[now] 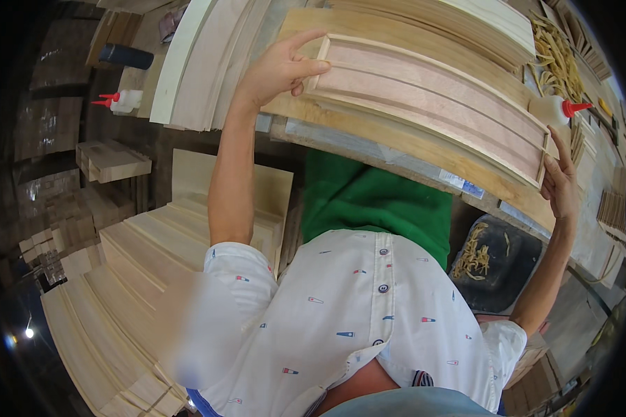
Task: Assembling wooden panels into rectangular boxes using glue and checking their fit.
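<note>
A long, shallow wooden tray [424,104] with thin raised edges and lengthwise strips lies across the front of the workbench, tilted down to the right. My left hand [284,71] grips its left end, the thumb on the rim and a finger stretched along the far corner. At the opposite end my right hand [562,179] is closed on the short edge, its fingers partly hidden by the frame. A wooden board [292,108] lies beneath the tray. Just beyond the right end is a white squeeze bottle [549,110] with a red tip.
Stacked boards [466,28] rest behind the tray, and long planks [212,62] stand to the left. Yellowish strips [560,59] lie at the far right. Another red-tipped bottle [126,101] is at left. A black bin [501,278] with scraps sits below the bench; stacked wood [125,292] fills the lower left.
</note>
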`<action>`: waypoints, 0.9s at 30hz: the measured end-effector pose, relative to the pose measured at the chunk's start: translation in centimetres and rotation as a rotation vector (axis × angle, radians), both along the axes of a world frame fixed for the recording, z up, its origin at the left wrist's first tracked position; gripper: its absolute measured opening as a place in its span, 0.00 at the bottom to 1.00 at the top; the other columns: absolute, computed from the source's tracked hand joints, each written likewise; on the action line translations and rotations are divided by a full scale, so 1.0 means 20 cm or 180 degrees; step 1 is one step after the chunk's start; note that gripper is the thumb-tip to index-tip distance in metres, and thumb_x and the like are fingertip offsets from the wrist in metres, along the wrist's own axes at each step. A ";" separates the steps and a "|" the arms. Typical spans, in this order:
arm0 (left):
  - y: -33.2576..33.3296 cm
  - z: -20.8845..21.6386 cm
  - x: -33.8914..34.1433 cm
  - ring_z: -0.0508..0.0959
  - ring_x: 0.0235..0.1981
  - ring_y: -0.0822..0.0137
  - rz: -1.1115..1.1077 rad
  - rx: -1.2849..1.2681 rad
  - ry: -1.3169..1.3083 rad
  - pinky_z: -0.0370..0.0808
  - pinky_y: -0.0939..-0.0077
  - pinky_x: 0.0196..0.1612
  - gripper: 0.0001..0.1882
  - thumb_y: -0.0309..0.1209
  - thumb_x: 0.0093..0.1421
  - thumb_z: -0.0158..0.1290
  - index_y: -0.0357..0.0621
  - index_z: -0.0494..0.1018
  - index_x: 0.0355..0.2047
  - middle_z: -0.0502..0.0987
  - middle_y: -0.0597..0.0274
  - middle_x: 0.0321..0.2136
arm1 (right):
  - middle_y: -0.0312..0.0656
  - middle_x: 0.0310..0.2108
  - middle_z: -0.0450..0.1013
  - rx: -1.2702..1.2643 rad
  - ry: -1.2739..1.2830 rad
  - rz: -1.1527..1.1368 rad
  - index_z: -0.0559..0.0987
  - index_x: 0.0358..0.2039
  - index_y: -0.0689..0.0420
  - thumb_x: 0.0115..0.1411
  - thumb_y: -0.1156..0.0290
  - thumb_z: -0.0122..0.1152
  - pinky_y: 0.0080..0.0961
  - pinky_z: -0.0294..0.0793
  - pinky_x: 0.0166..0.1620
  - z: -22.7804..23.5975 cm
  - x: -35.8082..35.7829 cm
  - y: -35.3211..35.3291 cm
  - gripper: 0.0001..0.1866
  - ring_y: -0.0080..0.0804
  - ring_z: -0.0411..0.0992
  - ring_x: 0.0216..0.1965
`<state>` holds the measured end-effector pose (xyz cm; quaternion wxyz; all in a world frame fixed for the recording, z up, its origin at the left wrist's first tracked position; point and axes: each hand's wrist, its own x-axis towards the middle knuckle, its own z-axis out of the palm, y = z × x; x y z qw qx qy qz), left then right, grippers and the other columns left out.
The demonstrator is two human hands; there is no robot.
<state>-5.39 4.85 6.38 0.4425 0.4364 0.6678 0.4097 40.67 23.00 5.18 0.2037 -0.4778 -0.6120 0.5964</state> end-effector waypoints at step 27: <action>0.22 -0.32 -0.17 0.58 0.08 0.86 -0.0105 0.0267 -0.3166 0.59 0.90 0.12 0.08 0.31 0.64 0.48 0.41 0.71 0.29 0.60 0.78 0.11 | 0.30 0.20 0.66 -0.0766 0.1278 0.0053 0.72 0.48 0.65 0.66 0.67 0.49 0.12 0.64 0.17 -0.29 0.13 0.30 0.16 0.13 0.60 0.13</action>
